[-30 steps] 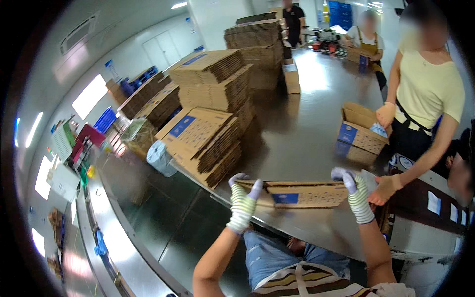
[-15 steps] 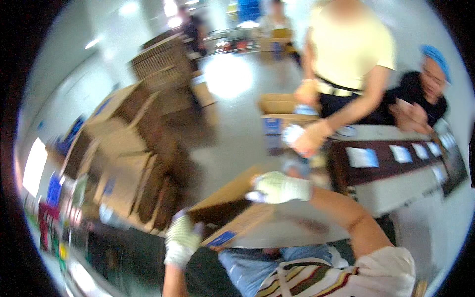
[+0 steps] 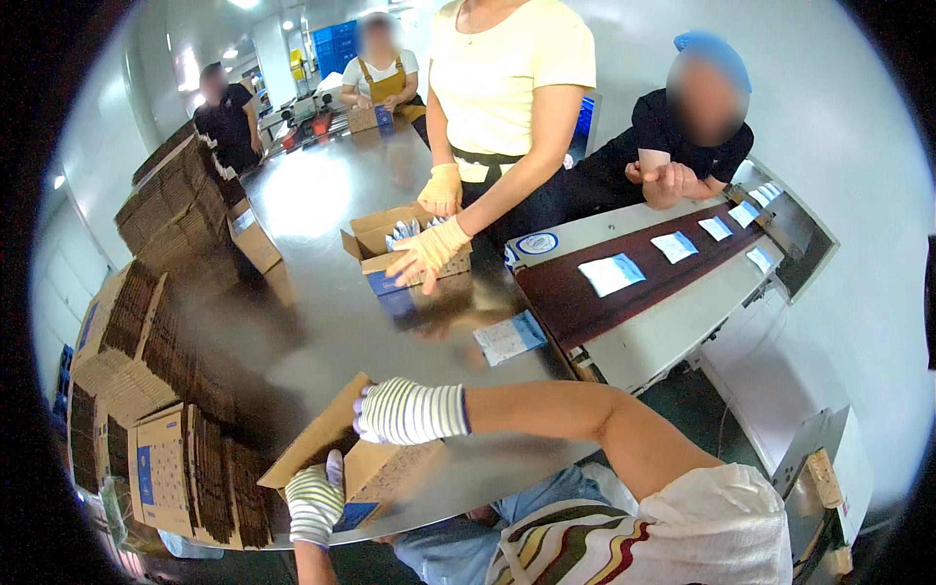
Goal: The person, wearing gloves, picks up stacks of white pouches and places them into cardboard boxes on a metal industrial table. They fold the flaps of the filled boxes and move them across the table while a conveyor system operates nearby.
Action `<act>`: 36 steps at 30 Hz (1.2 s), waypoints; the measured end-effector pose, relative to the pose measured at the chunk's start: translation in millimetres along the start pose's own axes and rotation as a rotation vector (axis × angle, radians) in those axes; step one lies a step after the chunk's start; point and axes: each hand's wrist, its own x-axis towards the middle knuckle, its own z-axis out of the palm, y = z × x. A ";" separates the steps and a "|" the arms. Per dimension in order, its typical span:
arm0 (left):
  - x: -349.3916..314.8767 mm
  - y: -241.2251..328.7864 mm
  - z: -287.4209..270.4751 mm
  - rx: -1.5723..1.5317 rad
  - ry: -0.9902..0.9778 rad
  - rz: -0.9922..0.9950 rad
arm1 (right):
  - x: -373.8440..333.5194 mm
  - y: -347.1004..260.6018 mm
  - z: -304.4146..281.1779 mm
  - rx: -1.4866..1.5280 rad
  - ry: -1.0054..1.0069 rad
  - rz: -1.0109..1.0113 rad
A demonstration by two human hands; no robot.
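An open cardboard box (image 3: 378, 476) with a blue printed patch stands tilted at the table's near edge. My left hand (image 3: 316, 502), in a striped knit glove, grips its near left corner, thumb at the rim. My right hand (image 3: 411, 411), gloved alike, reaches across and curls over the box's right rim, its fingertips partly hidden. The box's inside shows only as a dark strip.
Stacks of flattened cardboard boxes (image 3: 161, 473) line the left side. Ahead, a gloved co-worker handles a box of packets (image 3: 375, 239) on the metal table (image 3: 302, 356). A packet (image 3: 510, 338) lies beside the conveyor belt (image 3: 624, 312), where another person sits.
The view has shifted and sharpened. My hands still hold the box and are closer together on it. The co-worker's hand, earlier holding packets, is now spread over their box; a packet lies by the conveyor.
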 end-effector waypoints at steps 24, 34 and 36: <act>-48.4 14.6 7.5 -1.436 0.568 -0.108 | -49.9 -18.8 -46.3 0.858 0.528 0.430; -77.8 77.0 161.2 -2.288 -0.126 -0.318 | 1.5 -79.8 -2.7 0.226 0.261 0.160; -80.5 66.0 189.4 -2.406 -0.189 -0.522 | 7.3 -84.7 8.2 0.244 0.120 0.075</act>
